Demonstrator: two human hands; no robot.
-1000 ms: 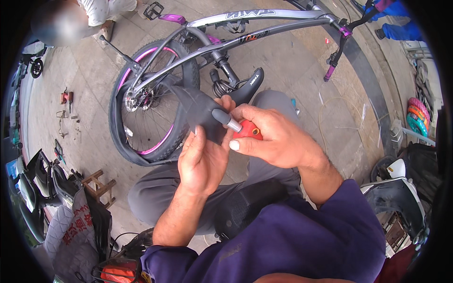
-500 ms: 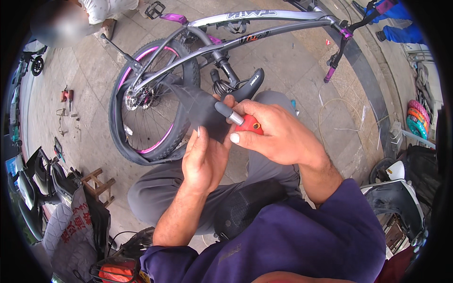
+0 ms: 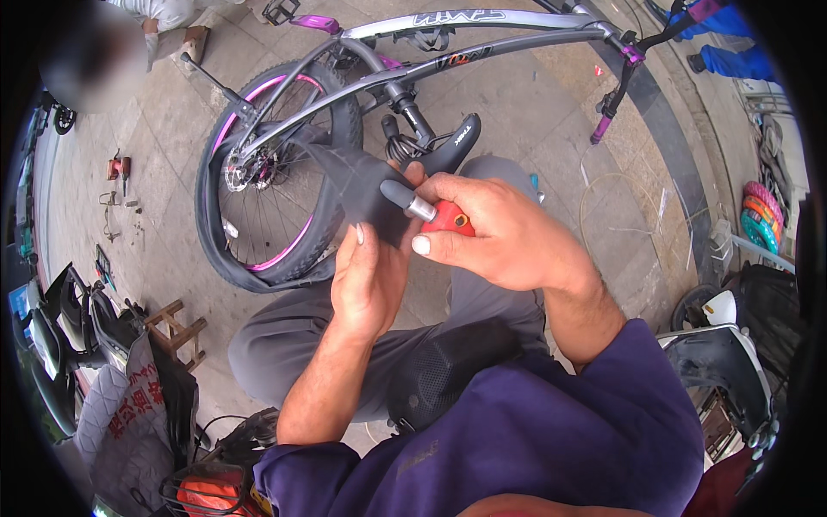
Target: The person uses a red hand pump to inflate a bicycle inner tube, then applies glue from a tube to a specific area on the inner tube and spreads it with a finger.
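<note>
My left hand [image 3: 370,280] is closed on a flattened stretch of black inner tube [image 3: 357,181], thumb on the near side. The tube runs back to the bicycle's wheel [image 3: 297,250], which has a pink rim and a knobby black tire. In my right hand [image 3: 512,233] is a red-handled tool [image 3: 451,219] with a silver collar and a rounded grey head. Its head lies over the stretched tube, by my left fingertips; whether it presses on the rubber I cannot tell. Some fingers are hidden behind the tube.
The grey bicycle frame [image 3: 370,82] spans the far side, its black saddle [image 3: 452,148] toward me. Small tools, among them a red one [image 3: 115,168], lie on the pavement at left. A wooden stool [image 3: 177,332] and parked scooters stand nearby. Another person sits at the far left.
My hands, the tube and the tool have shifted slightly left in view. Both holds look the same. The surroundings have also slid a little, as the view moved.
</note>
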